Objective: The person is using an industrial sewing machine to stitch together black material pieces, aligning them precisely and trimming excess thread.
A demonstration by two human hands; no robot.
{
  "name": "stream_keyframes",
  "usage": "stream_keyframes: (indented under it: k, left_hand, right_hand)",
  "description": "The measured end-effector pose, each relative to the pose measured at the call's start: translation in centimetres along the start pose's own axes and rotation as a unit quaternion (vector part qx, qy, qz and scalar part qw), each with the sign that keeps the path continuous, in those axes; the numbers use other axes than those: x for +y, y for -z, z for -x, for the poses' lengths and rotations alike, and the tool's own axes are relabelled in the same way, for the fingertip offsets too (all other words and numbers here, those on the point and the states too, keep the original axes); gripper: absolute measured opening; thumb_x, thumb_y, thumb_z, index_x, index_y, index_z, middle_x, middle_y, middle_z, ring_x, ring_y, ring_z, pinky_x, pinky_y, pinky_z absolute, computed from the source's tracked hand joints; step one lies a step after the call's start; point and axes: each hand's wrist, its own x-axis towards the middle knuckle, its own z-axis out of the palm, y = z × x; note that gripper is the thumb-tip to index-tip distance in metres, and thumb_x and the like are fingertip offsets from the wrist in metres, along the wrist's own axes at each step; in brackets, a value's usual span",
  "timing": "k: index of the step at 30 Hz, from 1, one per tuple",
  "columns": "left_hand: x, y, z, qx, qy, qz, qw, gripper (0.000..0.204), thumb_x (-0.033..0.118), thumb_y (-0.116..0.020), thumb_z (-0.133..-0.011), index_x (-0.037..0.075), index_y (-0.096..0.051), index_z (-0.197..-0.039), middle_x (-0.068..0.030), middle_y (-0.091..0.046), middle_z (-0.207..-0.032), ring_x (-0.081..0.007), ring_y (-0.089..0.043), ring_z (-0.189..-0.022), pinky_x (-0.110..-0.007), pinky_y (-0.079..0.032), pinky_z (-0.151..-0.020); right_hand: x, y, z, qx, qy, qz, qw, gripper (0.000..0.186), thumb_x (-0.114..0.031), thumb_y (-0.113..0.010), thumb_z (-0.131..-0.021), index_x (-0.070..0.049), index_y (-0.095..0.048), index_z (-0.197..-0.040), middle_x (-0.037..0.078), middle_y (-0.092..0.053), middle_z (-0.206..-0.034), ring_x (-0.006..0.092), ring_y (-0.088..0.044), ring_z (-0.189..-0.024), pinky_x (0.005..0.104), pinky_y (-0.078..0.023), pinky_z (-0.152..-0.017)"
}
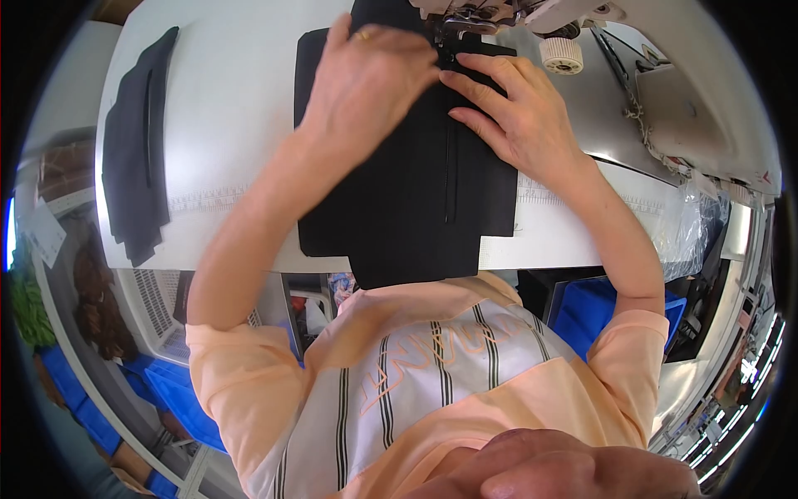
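Note:
A black fabric panel (378, 200) with notched lower corners lies across the white table, its near end hanging over the front edge. A long narrow slit-like line (450, 179) runs down it. At the far end, beside the presser foot of a sewing machine (440, 32), my left hand (366, 87) is bent and slightly blurred, its fingers drawn together; what they pinch is hidden. My right hand (524, 108) rests on the panel just right of the foot, fingers spread and pointing left, with the fingertips on the cloth.
On the table's left lies another black fabric piece (141, 150) with a slit. A white handwheel-like knob (562, 55) and the machine's arm (706, 100) fill the upper right. Clear plastic wrap (694, 224) sits at the right edge. Blue bins (582, 308) stand below the table.

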Motion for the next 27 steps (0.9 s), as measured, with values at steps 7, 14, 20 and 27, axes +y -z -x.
stream_keyframes:
  k: [7,14,20,27]
  left_hand:
    - [1.5,-0.3,2.3,-0.028,0.046,0.003,0.999,0.039,0.037,-0.069,-0.082,0.013,-0.069,-0.113,0.0002,-0.062,-0.121,-0.0237,-0.058,-0.108,-0.06,-0.029,-0.103]
    - [0.7,-0.2,2.2,-0.018,0.019,0.01,1.0,0.04,0.043,-0.069,-0.08,0.016,-0.069,-0.11,-0.0016,-0.061,-0.12,-0.024,-0.057,-0.111,-0.066,-0.031,-0.098]
    - [0.6,-0.2,2.1,-0.018,0.012,0.009,1.0,0.04,0.041,-0.068,-0.082,0.016,-0.068,-0.112,-0.0014,-0.061,-0.121,-0.0224,-0.057,-0.111,-0.066,-0.031,-0.098]
    - [0.9,-0.4,2.4,-0.011,0.009,-0.007,1.0,0.038,0.04,-0.067,-0.082,0.015,-0.068,-0.111,-0.0008,-0.063,-0.12,-0.0215,-0.058,-0.109,-0.066,-0.029,-0.099]
  right_hand:
    - [0.3,-0.4,0.3,0.031,-0.013,-0.057,0.998,0.035,-0.025,-0.074,-0.079,-0.006,-0.066,-0.107,0.005,-0.061,-0.117,0.0238,-0.059,-0.095,0.0349,-0.05,-0.082]
    - [0.2,0.1,0.2,0.009,-0.005,-0.013,1.0,0.032,-0.024,-0.072,-0.08,-0.007,-0.066,-0.106,0.003,-0.061,-0.119,0.0235,-0.058,-0.095,0.0344,-0.05,-0.082]
    - [0.3,-0.2,0.2,0.012,-0.016,-0.011,1.0,0.034,-0.025,-0.072,-0.081,-0.008,-0.065,-0.109,0.003,-0.062,-0.118,0.0223,-0.059,-0.095,0.0343,-0.049,-0.082]
    - [0.2,-0.1,0.2,0.007,-0.013,0.001,1.0,0.034,-0.026,-0.071,-0.081,-0.008,-0.066,-0.109,0.002,-0.063,-0.118,0.0214,-0.06,-0.097,0.0337,-0.049,-0.083]
